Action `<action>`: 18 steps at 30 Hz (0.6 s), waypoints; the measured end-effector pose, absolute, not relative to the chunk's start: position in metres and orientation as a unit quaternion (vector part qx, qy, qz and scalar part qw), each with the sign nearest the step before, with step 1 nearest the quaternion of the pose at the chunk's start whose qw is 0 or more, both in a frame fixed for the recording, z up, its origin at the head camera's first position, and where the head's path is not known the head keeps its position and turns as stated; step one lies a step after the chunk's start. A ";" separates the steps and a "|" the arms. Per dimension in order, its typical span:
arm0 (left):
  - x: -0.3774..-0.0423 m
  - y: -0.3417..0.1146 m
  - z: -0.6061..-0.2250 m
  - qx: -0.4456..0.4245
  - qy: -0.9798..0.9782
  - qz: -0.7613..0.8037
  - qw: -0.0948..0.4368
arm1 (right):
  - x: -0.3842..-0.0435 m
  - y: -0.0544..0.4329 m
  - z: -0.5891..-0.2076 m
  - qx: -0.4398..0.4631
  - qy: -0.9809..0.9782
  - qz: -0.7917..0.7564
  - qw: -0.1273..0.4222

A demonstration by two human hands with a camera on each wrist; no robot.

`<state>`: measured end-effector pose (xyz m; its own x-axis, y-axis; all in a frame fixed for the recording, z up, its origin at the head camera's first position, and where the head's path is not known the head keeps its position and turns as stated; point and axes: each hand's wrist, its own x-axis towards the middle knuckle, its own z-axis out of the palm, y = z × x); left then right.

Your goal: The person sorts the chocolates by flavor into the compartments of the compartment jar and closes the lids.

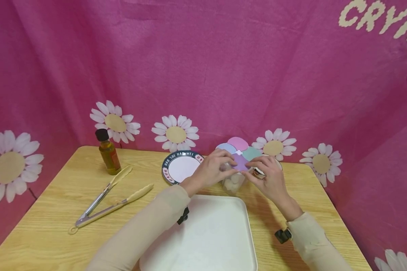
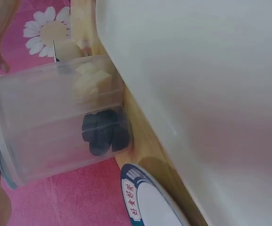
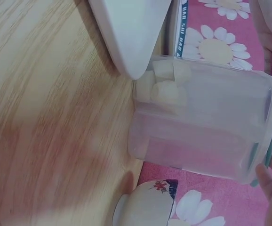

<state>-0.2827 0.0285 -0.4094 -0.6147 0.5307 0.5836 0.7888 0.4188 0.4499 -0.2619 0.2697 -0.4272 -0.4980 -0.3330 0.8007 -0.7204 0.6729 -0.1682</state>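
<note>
A clear compartmented canister (image 2: 56,122) stands on the table behind the tray. Its lid (image 1: 239,160) has pink, blue, green and purple petal-shaped flaps. Pale chunks (image 3: 166,87) lie at the bottom of one compartment, black pieces (image 2: 105,132) in another. My left hand (image 1: 214,167) holds the lid's left side, its fingertips by the purple petal. From the right, my right hand (image 1: 268,177) pinches the lid's near edge, thumb below the purple petal. Exactly how the fingertips grip the rim is partly hidden.
A white tray (image 1: 203,233) lies at the front. Behind it is a dark-rimmed plate (image 1: 183,167). To the left are spread tongs (image 1: 105,201) and an oil bottle (image 1: 109,154). A patterned bowl (image 3: 148,207) sits right of the canister. A pink curtain (image 1: 203,75) hangs behind.
</note>
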 end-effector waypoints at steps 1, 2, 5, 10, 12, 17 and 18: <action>-0.283 0.028 -0.410 -0.401 -0.823 -0.359 0.181 | -0.262 0.269 -0.427 0.320 -0.827 0.249 0.388; -0.283 0.028 -0.411 -0.401 -0.823 -0.358 0.183 | -0.262 0.269 -0.428 0.322 -0.827 0.249 0.387; -0.283 0.026 -0.411 -0.404 -0.821 -0.361 0.183 | -0.262 0.268 -0.428 0.324 -0.826 0.249 0.389; -0.282 0.023 -0.408 -0.402 -0.829 -0.350 0.170 | -0.261 0.265 -0.427 0.320 -0.831 0.241 0.386; -0.281 0.021 -0.406 -0.398 -0.834 -0.347 0.162 | -0.261 0.264 -0.426 0.319 -0.833 0.234 0.386; -0.272 0.008 -0.403 -0.389 -0.832 -0.364 0.152 | -0.255 0.263 -0.421 0.313 -0.847 0.228 0.364; -0.269 0.004 -0.402 -0.386 -0.832 -0.369 0.152 | -0.252 0.263 -0.419 0.309 -0.853 0.226 0.355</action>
